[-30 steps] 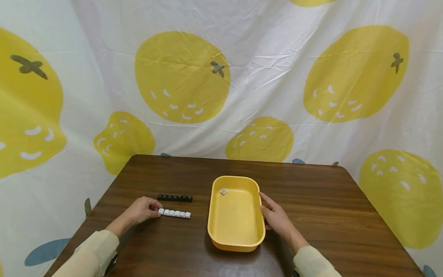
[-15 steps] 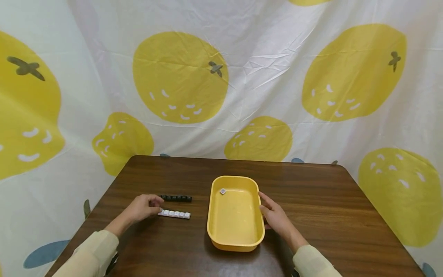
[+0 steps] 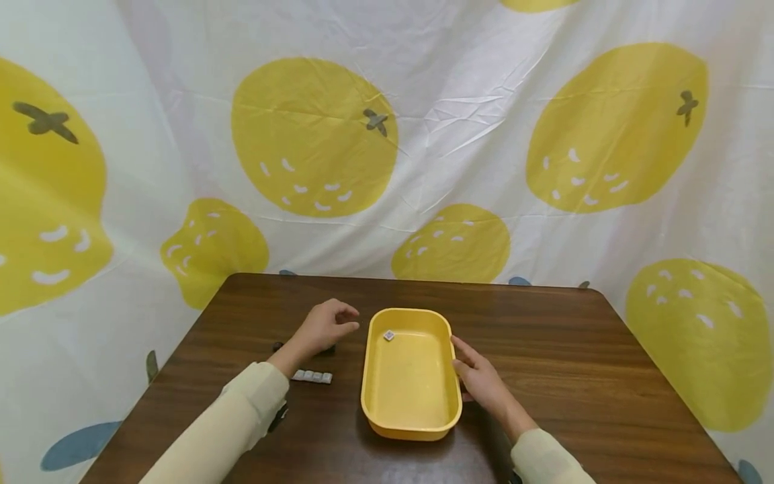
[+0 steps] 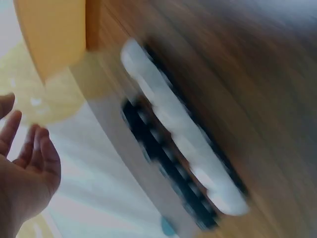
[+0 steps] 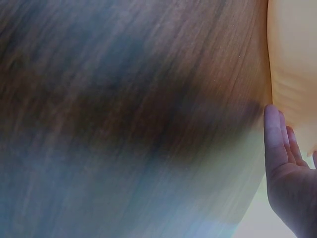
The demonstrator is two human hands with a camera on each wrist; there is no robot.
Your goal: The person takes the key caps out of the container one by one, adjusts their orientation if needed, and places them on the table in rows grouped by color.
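My left hand (image 3: 327, 326) hovers over the table to the left of a yellow tray (image 3: 371, 422). Its thumb and fingers are loosely bent and apart, with nothing visible between them. Beneath that forearm lie a row of white keycaps (image 3: 314, 377) and a row of black keycaps (image 3: 328, 350), both partly hidden in the head view. In the left wrist view the white row (image 4: 171, 116) and black row (image 4: 153, 148) lie side by side, blurred. A single white keycap (image 3: 389, 335) sits inside the tray. My right hand (image 3: 483, 384) rests its straight fingers (image 5: 273, 131) against the tray's right side.
The brown wooden table (image 3: 574, 376) spreads out on both sides of the tray. Behind it hangs a white cloth (image 3: 453, 154) with large yellow fruit prints.
My left hand has left the left end of the keycap rows and moved right and up, toward the tray. The right hand and the tray have stayed in place.
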